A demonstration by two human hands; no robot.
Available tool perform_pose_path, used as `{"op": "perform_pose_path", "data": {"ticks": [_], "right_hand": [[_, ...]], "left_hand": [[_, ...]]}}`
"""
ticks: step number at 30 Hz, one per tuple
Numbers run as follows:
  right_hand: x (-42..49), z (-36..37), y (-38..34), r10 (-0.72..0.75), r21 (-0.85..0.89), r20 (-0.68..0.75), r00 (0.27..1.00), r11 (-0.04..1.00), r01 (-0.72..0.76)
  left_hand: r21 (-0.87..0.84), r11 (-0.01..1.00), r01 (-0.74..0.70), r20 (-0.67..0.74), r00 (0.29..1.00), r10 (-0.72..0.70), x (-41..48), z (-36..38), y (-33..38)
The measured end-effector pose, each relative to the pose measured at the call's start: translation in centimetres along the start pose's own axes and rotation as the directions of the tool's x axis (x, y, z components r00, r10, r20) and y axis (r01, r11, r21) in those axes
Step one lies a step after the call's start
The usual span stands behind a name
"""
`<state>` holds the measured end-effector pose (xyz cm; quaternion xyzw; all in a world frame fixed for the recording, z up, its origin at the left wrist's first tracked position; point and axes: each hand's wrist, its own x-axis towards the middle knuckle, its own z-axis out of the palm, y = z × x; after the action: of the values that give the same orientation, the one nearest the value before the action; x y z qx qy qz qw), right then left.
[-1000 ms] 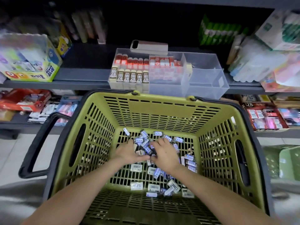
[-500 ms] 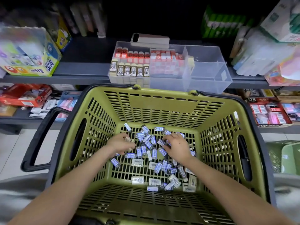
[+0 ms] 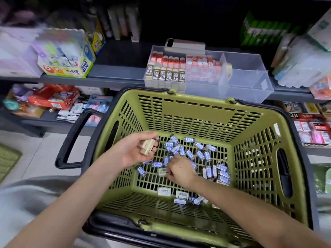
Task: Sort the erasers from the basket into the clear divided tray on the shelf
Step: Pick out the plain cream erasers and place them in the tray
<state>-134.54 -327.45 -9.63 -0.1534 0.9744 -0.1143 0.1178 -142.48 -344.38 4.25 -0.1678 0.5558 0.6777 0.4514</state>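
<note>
Left hand (image 3: 138,150) palm-up, grip on erasers (image 3: 147,149); right hand (image 3: 180,170) palm-down, grip unclear.

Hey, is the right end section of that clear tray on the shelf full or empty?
Empty. The right section of the clear tray shows only bare plastic, while its left and middle sections hold rows of erasers.

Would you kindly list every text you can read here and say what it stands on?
"2B": beige erasers in the tray.
"POWER GLUE": yellow box.
"2B": red box, lower right.
Blue labels on loose erasers: too small to read.
</note>
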Motion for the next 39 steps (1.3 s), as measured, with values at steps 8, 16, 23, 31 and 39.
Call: {"op": "perform_pose_path", "data": {"ticks": [8, 16, 23, 31, 39], "right_hand": [[0.5, -1.5, 0.8, 0.055, 0.111, 0.004, 0.998, 0.992, -0.055], [1.8, -1.8, -0.3, 0.203, 0.194, 0.046, 0.978, 0.959, -0.208], [-0.2, -10.4, -3.0, 0.268, 0.993, 0.121, 0.956, -0.019, -0.121], [-1.1, -9.1, -2.3, 0.355, 0.876, -0.163, 0.921, 0.481, -0.031], [-3.4, -0.4, 1.2, 0.192, -0.296, 0.188, 0.963, 0.946, -0.131]], "left_hand": [[-0.125, 0.992, 0.004, -0.101, 0.995, -0.017, -0.3, 0.1, -0.9], [-0.194, 0.981, 0.028, -0.242, 0.967, -0.076, -0.4, -0.4, -0.8], [-0.128, 0.989, 0.075, -0.172, 0.980, -0.096, 0.3, 1.2, -1.1], [-0.166, 0.984, 0.061, -0.150, 0.985, -0.086, 0.0, 1.6, -1.1], [-0.177, 0.983, 0.044, -0.074, 0.996, -0.058, -0.2, 0.9, -0.3]]}}
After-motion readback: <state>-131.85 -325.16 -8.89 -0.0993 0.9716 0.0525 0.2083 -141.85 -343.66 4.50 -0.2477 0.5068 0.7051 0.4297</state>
